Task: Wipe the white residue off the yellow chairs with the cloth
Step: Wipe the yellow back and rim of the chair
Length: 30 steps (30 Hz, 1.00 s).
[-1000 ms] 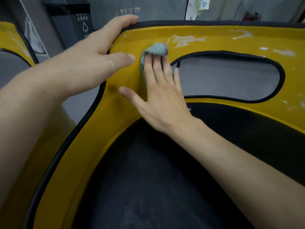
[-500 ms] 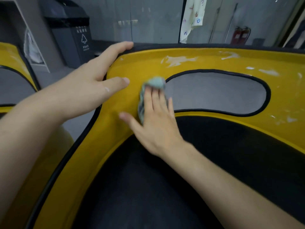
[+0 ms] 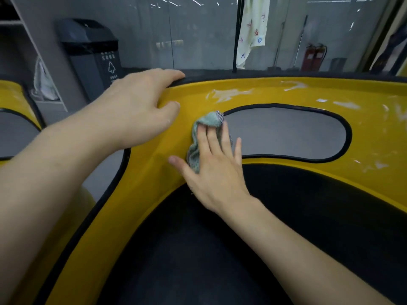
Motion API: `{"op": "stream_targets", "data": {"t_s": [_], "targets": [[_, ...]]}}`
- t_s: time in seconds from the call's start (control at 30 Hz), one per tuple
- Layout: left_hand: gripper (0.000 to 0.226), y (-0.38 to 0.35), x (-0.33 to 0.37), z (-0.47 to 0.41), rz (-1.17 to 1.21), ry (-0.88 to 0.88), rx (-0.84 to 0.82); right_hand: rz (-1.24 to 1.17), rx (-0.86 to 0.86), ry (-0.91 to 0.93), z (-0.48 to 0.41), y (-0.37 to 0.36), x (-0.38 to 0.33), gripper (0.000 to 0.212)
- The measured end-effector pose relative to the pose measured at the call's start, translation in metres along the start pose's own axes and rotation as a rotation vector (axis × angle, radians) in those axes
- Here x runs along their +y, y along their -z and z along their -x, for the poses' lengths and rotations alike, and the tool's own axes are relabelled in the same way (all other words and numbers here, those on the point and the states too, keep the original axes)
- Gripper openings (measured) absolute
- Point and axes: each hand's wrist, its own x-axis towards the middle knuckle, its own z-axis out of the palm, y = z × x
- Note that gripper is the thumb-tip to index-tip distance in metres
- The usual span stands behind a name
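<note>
A yellow chair [image 3: 154,194] with black edging and a black seat pad fills the view. Its backrest has an oval cut-out. White residue [image 3: 229,94] streaks the yellow backrest above the cut-out, with more smears [image 3: 345,104] toward the right. My right hand [image 3: 215,164] lies flat, fingers spread, pressing a small green cloth [image 3: 199,139] against the backrest just left of the cut-out. My left hand [image 3: 136,106] grips the chair's top left rim, fingers over the black edge.
A second yellow chair [image 3: 13,93] stands at the far left. Behind the chairs are a dark waste bin [image 3: 90,53], a glass wall, a hanging pale towel [image 3: 251,31] and fire extinguishers [image 3: 312,56]. Grey floor shows through the cut-out.
My right hand slid the cloth down the backrest from the top rim to beside the cut-out's left end. The view tilted up, showing more of the room. The left hand kept its grip.
</note>
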Motion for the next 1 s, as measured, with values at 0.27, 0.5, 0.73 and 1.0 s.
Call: {"op": "stream_targets", "data": {"t_s": [0.27,0.5,0.73,1.0], "targets": [[0.078,-0.014,0.017,-0.015,-0.252,-0.036,0.025,-0.071,0.152,0.041,-0.025,0.019,0.006,0.069],[0.078,-0.012,0.02,-0.019,-0.24,-0.019,0.033,-0.025,0.066,0.005,-0.005,0.007,0.012,0.07],[0.076,-0.013,0.03,-0.04,-0.298,-0.075,-0.035,-0.124,0.137,0.035,-0.023,0.023,0.007,0.075],[0.1,-0.014,0.027,-0.035,-0.331,-0.053,0.014,-0.027,0.065,0.023,-0.014,0.019,0.025,0.077]]}}
